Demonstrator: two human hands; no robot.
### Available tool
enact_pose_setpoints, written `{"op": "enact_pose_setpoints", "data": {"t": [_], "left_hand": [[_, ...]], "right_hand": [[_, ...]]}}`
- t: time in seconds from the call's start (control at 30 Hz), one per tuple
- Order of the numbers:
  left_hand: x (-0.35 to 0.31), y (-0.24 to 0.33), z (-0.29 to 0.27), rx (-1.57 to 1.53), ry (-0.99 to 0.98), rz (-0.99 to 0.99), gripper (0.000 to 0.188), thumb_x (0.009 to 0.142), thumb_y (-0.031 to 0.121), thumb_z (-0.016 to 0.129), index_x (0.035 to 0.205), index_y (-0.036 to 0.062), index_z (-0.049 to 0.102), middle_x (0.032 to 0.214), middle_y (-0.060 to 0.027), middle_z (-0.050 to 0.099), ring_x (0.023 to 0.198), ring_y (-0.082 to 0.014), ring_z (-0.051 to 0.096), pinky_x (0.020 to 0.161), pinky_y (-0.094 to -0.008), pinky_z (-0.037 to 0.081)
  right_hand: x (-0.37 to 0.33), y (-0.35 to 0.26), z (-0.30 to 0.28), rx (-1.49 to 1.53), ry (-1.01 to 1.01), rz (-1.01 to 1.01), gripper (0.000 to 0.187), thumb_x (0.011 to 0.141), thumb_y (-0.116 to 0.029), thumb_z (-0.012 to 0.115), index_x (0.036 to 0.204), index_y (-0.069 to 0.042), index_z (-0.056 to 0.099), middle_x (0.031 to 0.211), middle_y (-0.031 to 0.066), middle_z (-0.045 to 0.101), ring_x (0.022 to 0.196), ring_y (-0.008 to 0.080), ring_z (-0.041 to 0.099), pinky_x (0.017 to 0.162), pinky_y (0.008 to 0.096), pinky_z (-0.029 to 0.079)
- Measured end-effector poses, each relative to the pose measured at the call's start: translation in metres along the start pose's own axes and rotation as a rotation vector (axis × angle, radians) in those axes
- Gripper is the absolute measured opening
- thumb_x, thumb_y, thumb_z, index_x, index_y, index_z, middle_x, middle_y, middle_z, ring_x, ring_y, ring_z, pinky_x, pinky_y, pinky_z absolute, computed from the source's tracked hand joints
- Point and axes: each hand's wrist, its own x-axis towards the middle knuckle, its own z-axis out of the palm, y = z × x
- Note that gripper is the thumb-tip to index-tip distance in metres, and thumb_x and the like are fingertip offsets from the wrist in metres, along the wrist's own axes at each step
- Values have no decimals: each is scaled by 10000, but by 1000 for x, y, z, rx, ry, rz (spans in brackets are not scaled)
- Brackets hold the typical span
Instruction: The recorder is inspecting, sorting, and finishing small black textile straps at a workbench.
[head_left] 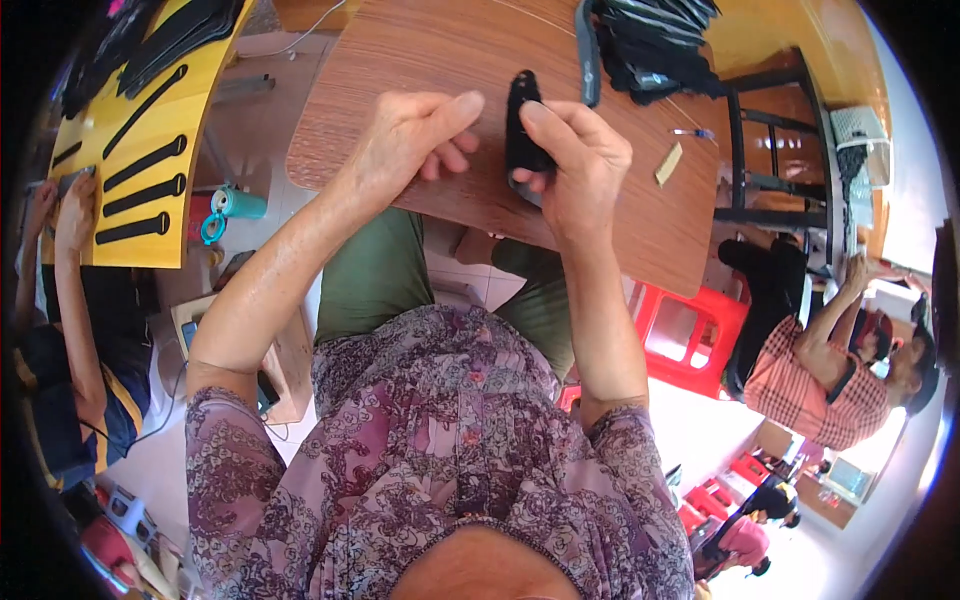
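My right hand point(583, 155) is closed on a black fabric strap point(520, 125), pinching it between thumb and fingers. The strap looks folded or rolled, and its top end stands up past my thumb. Part of it is hidden behind my fingers. To the left of it, over the near part of the wooden table point(400, 50), is my left hand point(425, 135). Its fingers are half curled and its thumb points toward the strap, with a gap between them. Nothing shows in that hand.
A stack of black pieces point(660, 45) lies at the table's far right, beside a dark curved strip point(587, 60). A yellowish piece point(668, 164) and a small pen-like item point(692, 133) lie nearer. At left, a co-worker's hands point(75, 205) work at a yellow table point(150, 245) with several black straps.
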Motion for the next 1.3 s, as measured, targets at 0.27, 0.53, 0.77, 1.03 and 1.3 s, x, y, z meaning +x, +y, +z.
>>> {"op": "enact_pose_setpoints", "data": {"t": [0.27,0.53,0.77,1.03,1.3], "left_hand": [[26,26,37,-200,-225,32,467,927,436,497,958,-1,660,840,-76,672,716,-131,635,572,-240,470],[17,-12,59,694,-70,680,173,786,43,604,954,35,642,894,-90,656,802,-300,602,725,-367,489],[20,-22,66,711,-42,742,197,744,-5,579,925,37,643,912,-72,646,868,-285,573,741,-374,474],[19,-25,79,730,-71,785,244,717,-3,558,940,24,650,966,-47,650,864,-271,550,787,-350,473],[21,-27,81,770,-102,852,256,694,-7,558,923,22,667,1008,-37,650,888,-240,539,790,-352,477]], "right_hand": [[-3,-43,-45,-149,-54,-175,160,813,-142,681,851,14,684,642,43,631,467,75,563,391,190,440],[-1,-63,-80,-94,9,-112,124,798,-85,683,859,22,673,678,52,636,427,80,537,377,191,462],[-3,-65,-108,-125,75,-89,136,797,-84,693,860,33,664,697,72,639,441,90,542,366,186,456],[-1,-59,-132,-152,141,-39,134,813,-124,694,865,-3,667,691,39,635,483,87,554,352,189,420],[0,-62,-141,-215,194,-41,129,829,-122,679,857,3,662,688,34,626,462,87,521,349,190,380]]}}
